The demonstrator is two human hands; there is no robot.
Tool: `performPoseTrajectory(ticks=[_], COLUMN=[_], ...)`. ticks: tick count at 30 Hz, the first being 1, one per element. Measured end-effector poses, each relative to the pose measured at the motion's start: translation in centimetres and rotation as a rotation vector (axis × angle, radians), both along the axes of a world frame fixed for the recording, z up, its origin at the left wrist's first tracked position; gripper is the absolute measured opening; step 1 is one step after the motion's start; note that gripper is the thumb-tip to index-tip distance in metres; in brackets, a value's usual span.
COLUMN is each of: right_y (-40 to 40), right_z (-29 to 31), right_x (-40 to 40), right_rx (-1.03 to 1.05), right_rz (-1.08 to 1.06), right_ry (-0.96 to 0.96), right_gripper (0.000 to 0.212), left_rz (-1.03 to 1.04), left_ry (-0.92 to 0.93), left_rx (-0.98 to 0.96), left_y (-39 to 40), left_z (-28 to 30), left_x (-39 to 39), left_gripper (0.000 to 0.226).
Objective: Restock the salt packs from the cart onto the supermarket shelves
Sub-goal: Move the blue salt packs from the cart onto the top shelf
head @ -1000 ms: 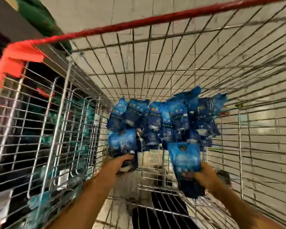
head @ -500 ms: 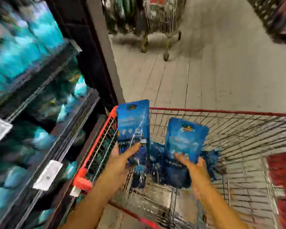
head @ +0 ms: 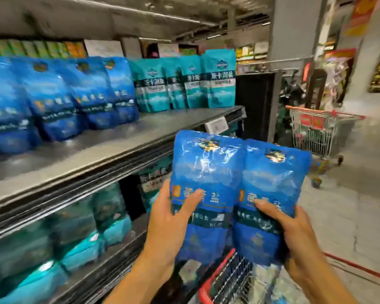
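My left hand (head: 170,218) grips a blue salt pack (head: 204,172) upright, thumb across its front. My right hand (head: 292,233) grips a second blue salt pack (head: 272,183) beside it, the two packs touching edge to edge. Both are held above the red-rimmed wire cart (head: 226,279) at the bottom, in front of the grey shelf (head: 92,154). On that shelf, several blue salt packs (head: 59,95) stand at the left and back.
Teal packs (head: 184,84) stand at the shelf's far end. A lower shelf (head: 79,233) holds more teal packs. A price tag (head: 216,126) hangs on the shelf edge. Another cart (head: 316,132) stands in the aisle ahead on the right, near a grey pillar (head: 294,29).
Both hands lifted one pack each out of the cart and raised them to shelf height. The view swung up from the cart basket to the shelves.
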State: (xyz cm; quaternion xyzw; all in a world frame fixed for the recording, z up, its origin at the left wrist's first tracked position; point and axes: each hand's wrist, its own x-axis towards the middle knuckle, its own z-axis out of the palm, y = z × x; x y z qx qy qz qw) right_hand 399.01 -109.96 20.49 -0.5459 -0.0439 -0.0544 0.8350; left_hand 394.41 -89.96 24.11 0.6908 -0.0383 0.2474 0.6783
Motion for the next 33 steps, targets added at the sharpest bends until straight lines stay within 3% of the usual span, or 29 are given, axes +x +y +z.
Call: performPoseTrajectory(ticks=[8,11,17,20,24,28,31,33], right_y=[10.1,14.4,24.3,29.6,35.6,39.0,39.4,39.1], right_z=[10.7,14.6,20.5,21.7,21.7,20.9,20.0,19.8], right_x=[3.8,5.6,9.2,11.2,13.6,15.7,16.4,16.8], right_rx=[0.042,0.045,0.005,-0.091,-0.209,-0.313,-0.417,-0.552], right_rz=[0.453,0.595,0.823,0.898,0.962,0.951,0.925,0.881], right_ry=[-0.212,-0.261,-0.369,-0.41,-0.4,-0.403,-0.454,-0.561], right_gripper=[0.051,0.049,0.039,0.039,0.039,0.035,0.019,0.019], left_rz=[0.327,0.484,0.683,0.708,0.752,0.749,0.71,0.784], left_ry=[-0.192,-0.22,-0.232,-0.203,-0.173,-0.118,-0.081,-0.009], left_rx=[-0.095,-0.132,-0.227,-0.265,-0.287,-0.207,-0.152,0.028], left_y=[8.5,11.9,19.7,23.3,27.5,30.4,31.8,32.7], left_z=[9.9,13.1,18.0,18.6,17.7,16.0,14.8,14.4], left_x=[-2.9,-3.4,-4.3,-3.8,-2.1,-0.6,-0.1,-0.5], left_gripper=[0.026,0.012,0.01,0.014,0.055,0.022,0.022,0.021])
